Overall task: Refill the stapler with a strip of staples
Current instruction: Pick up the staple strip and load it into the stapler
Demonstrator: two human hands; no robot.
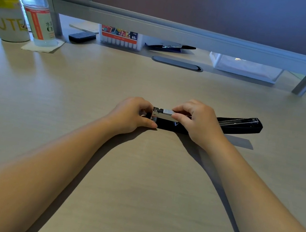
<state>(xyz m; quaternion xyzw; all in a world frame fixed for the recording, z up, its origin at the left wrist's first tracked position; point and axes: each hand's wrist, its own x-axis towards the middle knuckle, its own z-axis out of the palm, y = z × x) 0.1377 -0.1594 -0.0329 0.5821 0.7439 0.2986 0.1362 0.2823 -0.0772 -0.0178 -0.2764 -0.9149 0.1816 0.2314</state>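
On one desk (139, 173), left hand (130, 115) steadies one stapler (237, 125); right hand (197, 121) pinches one staple strip (167, 111).

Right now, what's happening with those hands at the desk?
A person is refilling a long black stapler lying on the light wood-grain desk. Its top arm is swung open to the right. The left hand steadies the front end of the stapler, while the right hand pinches a short silver strip of staples at the metal channel. Whether the strip is fully seated can't be told.
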